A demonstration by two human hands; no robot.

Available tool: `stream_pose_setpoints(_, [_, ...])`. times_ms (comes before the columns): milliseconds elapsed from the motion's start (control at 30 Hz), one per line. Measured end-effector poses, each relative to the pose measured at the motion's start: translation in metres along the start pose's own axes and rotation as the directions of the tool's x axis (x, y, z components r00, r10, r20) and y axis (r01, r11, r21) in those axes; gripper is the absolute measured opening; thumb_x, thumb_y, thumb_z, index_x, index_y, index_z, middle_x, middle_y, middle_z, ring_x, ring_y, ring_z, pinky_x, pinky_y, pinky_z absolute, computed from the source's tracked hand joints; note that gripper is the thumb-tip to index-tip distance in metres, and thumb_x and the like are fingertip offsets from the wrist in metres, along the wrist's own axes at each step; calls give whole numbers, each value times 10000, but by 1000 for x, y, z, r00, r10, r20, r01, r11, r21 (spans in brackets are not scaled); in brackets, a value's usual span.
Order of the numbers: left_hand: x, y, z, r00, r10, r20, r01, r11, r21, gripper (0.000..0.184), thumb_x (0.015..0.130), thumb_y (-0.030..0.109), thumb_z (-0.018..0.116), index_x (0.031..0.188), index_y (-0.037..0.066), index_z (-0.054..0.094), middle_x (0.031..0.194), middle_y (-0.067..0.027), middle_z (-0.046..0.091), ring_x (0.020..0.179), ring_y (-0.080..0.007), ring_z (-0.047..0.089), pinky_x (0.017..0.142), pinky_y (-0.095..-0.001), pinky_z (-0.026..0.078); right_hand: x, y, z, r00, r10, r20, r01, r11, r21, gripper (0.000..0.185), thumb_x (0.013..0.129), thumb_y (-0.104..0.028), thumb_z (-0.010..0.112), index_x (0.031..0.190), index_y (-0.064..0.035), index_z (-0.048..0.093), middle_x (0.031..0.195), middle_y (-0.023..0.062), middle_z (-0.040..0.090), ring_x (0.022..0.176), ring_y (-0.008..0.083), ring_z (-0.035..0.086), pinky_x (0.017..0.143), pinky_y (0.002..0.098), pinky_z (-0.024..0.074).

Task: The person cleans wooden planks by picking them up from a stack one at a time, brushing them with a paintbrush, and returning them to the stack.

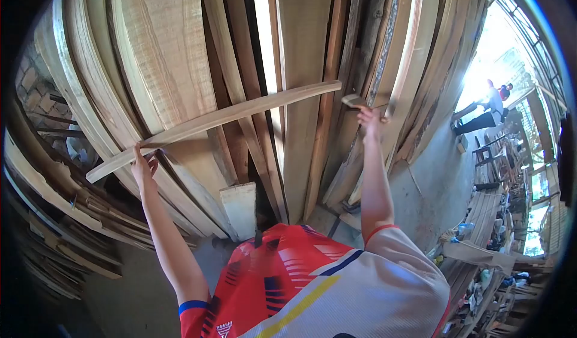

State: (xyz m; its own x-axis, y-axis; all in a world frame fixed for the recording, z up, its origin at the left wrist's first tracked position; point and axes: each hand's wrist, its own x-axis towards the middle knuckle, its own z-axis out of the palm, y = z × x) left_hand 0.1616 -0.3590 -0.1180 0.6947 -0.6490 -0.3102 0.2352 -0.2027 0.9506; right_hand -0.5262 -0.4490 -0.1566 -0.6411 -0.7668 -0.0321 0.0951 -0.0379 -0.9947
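Observation:
A long, narrow wooden strip slants across the upright boards, its right end higher than its left. My left hand grips it near the lower left end, thumb and fingers around the edge. Just beyond the strip's right end, my right hand is closed on a small tool that looks like a brush, its flat pale head pointing left. The brush head is apart from the strip's end. Most of the handle is hidden by my fingers.
Tall planks lean side by side in front of me. A short pale board stands at their foot. More timber is stacked at left. To the right, a person is near the bright opening, beside a cluttered wooden bench.

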Motion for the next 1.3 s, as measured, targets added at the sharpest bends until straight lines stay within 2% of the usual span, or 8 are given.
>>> stream_pose_setpoints(167, [-2, 2, -2, 999, 6, 35, -6, 1000, -7, 611, 868, 627, 652, 1193, 109, 640, 826, -74, 718, 565, -90, 583, 521, -210, 488, -71, -6, 31, 912, 164, 375, -296, 897, 328, 389, 1027, -346, 499, 1192, -3, 583, 1136, 176, 697, 1011, 261, 698, 779, 343, 581])
stream_pose_setpoints(267, [-8, 2, 2, 1000, -2, -15, 2, 1000, 6, 633, 881, 620, 643, 1241, 101, 607, 856, -84, 729, 559, -87, 585, 479, -198, 470, -52, 12, 24, 983, -6, 182, -165, 393, 905, 397, 1044, -321, 457, 1183, 24, 596, 1156, 174, 691, 1044, 274, 687, 871, 374, 579])
stream_pose_setpoints(400, [-1, 1, 2, 1000, -3, -15, 3, 1000, 24, 652, 881, 626, 638, 1255, 94, 593, 890, -87, 741, 565, -84, 590, 486, -197, 476, -73, 16, 46, 915, 236, 329, -368, 821, 437, 265, 1004, -184, 473, 1012, 29, 631, 1078, 190, 705, 972, 273, 708, 847, 377, 612])
stream_pose_setpoints(500, [-1, 0, 0, 1000, -23, -17, 24, 999, 29, 650, 882, 636, 630, 1230, 87, 598, 897, -84, 744, 569, -83, 591, 502, -204, 482, -59, 9, 44, 917, -161, 366, -249, 487, 837, 303, 1013, -192, 460, 991, 43, 650, 1015, 194, 717, 929, 279, 717, 816, 374, 624])
stream_pose_setpoints(567, [-2, -4, -2, 999, -40, -16, 41, 999, 13, 626, 886, 635, 624, 1209, 99, 604, 891, -81, 743, 566, -84, 591, 501, -205, 479, -56, -16, 36, 992, -21, 128, -118, 269, 956, 368, 1031, -242, 453, 1069, 73, 639, 1059, 186, 716, 926, 270, 716, 803, 363, 620])
stream_pose_setpoints(800, [-4, -2, 2, 999, -30, -23, 31, 999, 11, 548, 909, 623, 596, 1123, 119, 632, 834, -55, 726, 562, -94, 585, 514, -230, 484, -113, -69, 70, 984, -151, 90, 110, 928, 357, 352, 1051, -306, 477, 1236, -10, 516, 1098, 178, 690, 880, 265, 713, 741, 350, 592])
stream_pose_setpoints(1000, [-1, -1, -1, 999, 31, 6, -31, 999, 32, 602, 914, 598, 605, 1016, 7, 659, 780, -103, 694, 574, -148, 632, 490, -261, 510, -226, -77, 143, 636, -678, 368, 748, 658, -80, 108, 986, -68, 596, 1039, 21, 625, 861, 97, 689, 769, 125, 673, 703, 249, 520])
stream_pose_setpoints(1300, [-10, 6, -5, 1000, 24, 14, -25, 997, 68, 676, 846, 636, 654, 999, -23, 645, 848, -105, 677, 592, -150, 645, 565, -284, 528, -321, -41, 246, 325, -548, 771, 693, 693, 200, 175, 945, -182, 652, 1106, -117, 631, 880, 103, 722, 764, 290, 716, 615, 367, 566])
